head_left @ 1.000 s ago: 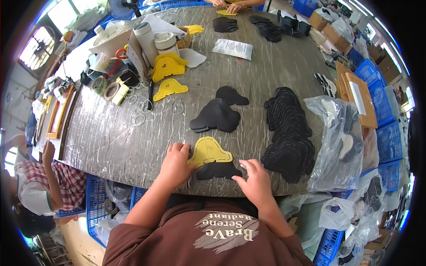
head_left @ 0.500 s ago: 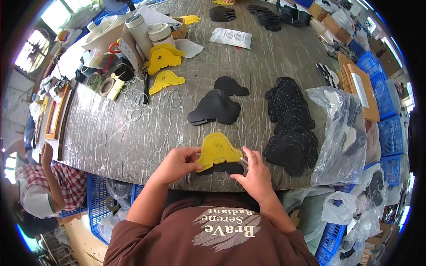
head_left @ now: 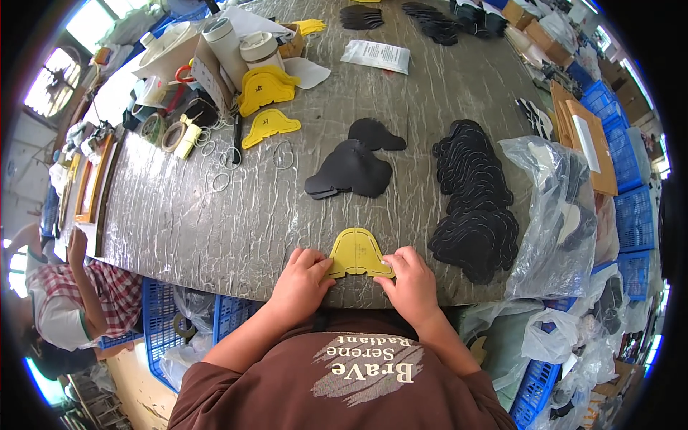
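Observation:
A yellow flat template (head_left: 356,252) with a rounded top lies at the near edge of the grey table (head_left: 215,222). My left hand (head_left: 301,283) pinches its lower left corner. My right hand (head_left: 412,283) pinches its lower right corner. Whether a black piece lies under the template is hidden. A small stack of black cut pieces (head_left: 352,169) lies farther out in the middle. A long heap of black cut pieces (head_left: 474,201) stretches along the right.
Two more yellow templates (head_left: 266,89) lie at the far left, near tape rolls (head_left: 172,132), wire rings and white containers (head_left: 226,39). A clear plastic bag (head_left: 555,215) sits at the right edge. Blue crates (head_left: 631,208) stand around. Another person (head_left: 64,301) sits at the left.
Both hands have drawn the yellow template closer to the table's near edge and squared it up. The black piece seen under it before no longer shows.

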### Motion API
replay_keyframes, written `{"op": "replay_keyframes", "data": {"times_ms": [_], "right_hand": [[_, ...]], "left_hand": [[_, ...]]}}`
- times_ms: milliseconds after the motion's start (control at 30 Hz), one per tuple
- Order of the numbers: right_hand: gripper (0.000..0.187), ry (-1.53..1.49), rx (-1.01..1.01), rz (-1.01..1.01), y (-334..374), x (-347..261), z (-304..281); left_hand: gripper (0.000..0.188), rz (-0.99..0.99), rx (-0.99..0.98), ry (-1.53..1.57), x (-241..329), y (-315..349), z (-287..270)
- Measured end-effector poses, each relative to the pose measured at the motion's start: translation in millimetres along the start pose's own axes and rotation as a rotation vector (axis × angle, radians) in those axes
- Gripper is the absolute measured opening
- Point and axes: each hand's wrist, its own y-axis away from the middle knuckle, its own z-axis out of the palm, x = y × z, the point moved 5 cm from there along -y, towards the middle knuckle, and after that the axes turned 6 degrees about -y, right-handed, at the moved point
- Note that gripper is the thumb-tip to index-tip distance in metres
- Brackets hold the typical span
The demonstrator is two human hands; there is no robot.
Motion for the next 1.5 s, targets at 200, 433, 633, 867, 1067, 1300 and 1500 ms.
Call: {"op": "replay_keyframes", "data": {"times_ms": [200,433,633,867,1067,1300,1500], "right_hand": [[0.035,-0.017,0.026,-0.013,-0.8,-0.1,-1.1],[0.033,-0.031,0.032,-0.011,-0.8,1.0,-0.8],[0.032,-0.041,0.038,-0.014,1.1,3.1,-0.1],[0.032,-0.054,0.038,-0.016,1.2,4.2,0.2],[0.031,-0.05,0.04,-0.015,0.5,3.5,0.2],[0.03,-0.049,0.03,0.001,-0.1,3.0,-1.0],[0.017,-0.137,-0.052,0.023,-11.9,7.4,-7.1]], "left_hand": [[0.033,0.054,0.13,0.006,1.9,4.9,3.1],[0.029,0.077,0.128,0.001,-0.9,5.4,6.7],[0.028,0.098,0.158,-0.007,0.0,6.1,9.1],[0.026,0.118,0.148,-0.063,2.3,6.2,9.9],[0.03,0.22,0.004,-0.245,19.0,2.4,17.0],[0.041,0.387,-0.098,-0.543,40.3,-1.4,31.6],[0.062,0.399,-0.203,-0.605,49.8,-5.1,47.1]]}}
